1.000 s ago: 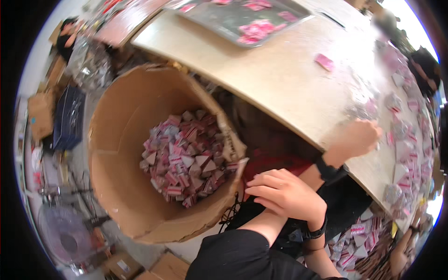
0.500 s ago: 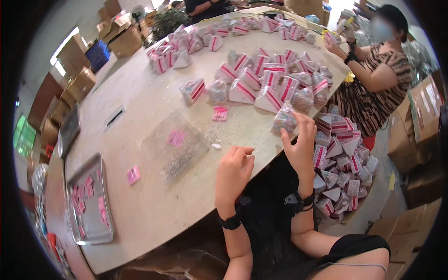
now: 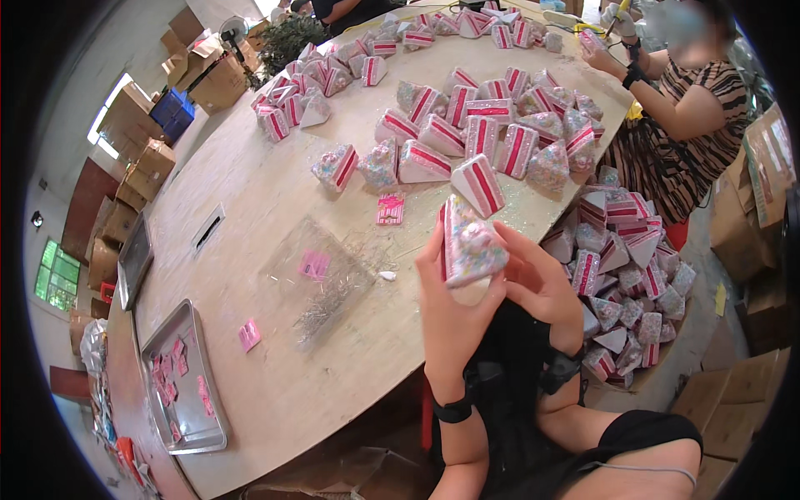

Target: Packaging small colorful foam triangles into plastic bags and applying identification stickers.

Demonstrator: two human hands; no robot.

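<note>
Upright, wedge packet (image 3: 468, 242), tip upward.

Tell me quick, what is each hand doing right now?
Left hand: closed on the wedge-shaped packet, held up over the table edge.
Right hand: fingers curled, touching the same packet's side; a firm grip cannot be told.

Metal tray (image 3: 187, 400) w/ pink tags, cardboard boxes (image 3: 133, 167) by wall.

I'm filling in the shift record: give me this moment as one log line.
left hand: holds wedge packet | right hand: touches its side | table: more packets, metal tray
</note>
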